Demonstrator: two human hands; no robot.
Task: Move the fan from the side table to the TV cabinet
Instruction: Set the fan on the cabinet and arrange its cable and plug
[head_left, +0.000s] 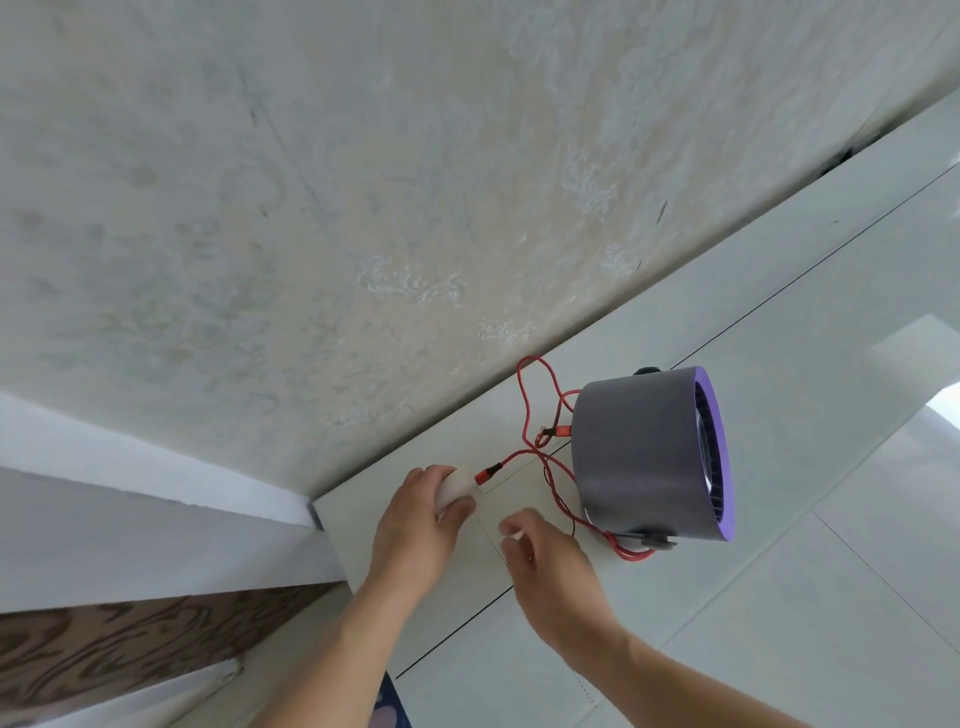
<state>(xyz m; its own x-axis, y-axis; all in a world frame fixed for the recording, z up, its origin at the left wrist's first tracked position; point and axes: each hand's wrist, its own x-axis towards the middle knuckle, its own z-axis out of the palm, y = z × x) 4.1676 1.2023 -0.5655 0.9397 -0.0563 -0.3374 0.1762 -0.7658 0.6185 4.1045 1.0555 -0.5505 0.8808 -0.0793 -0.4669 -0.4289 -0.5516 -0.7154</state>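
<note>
Fan (644, 457): I see it standing on the white tabletop (779, 364), near the wall.
Left hand (421, 514): grips the white plug (457, 488) of the red cable (530, 415).
Right hand (545, 566): loose, empty.
Advice: I'd lay the plug down gently, cable slack.

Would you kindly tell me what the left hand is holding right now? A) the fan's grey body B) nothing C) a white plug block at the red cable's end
C: the left hand wraps a white plug block from which the red cable runs to the fan.
</note>
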